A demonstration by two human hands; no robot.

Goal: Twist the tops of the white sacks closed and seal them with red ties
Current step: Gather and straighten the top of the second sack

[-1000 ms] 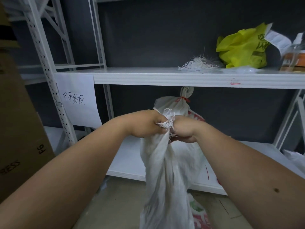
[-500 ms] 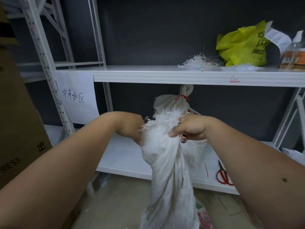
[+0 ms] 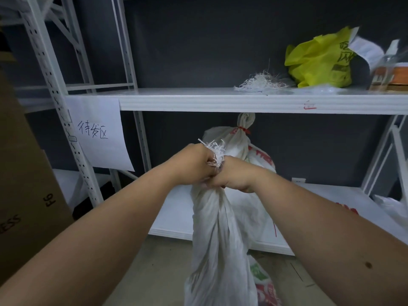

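Head view
Sack [image 3: 218,239]: white woven, hanging in front of the rack over the floor, its top gathered into a tight neck between both fists; frayed white threads stick up above the knuckles.
Left hand [image 3: 196,164]: fingers curled round the sack's neck, just under the fringe.
Right hand [image 3: 234,173]: also curled round the neck, pressed knuckle to knuckle against the left hand.
Tied sack [image 3: 229,142]: stands on the lower shelf behind the hands, its top twisted upright and reaching almost to the upper shelf.
Red tie [image 3: 242,129]: wrapped round the twisted neck of the tied sack.
Lower shelf [image 3: 176,217]: white, carries the tied sack; another pale bag shows at its far right edge.
Upper shelf [image 3: 198,102]: white, with a small red mark on its front lip.
Threads [image 3: 260,83]: loose white tangle on the upper shelf.
Yellow bag [image 3: 320,60]: crumpled, on the upper shelf right of the threads.
Paper [image 3: 99,133]: white sheet with handwritten characters, hanging from the upper shelf's left end.
Box [image 3: 24,184]: brown cardboard, at the far left beside the rack.
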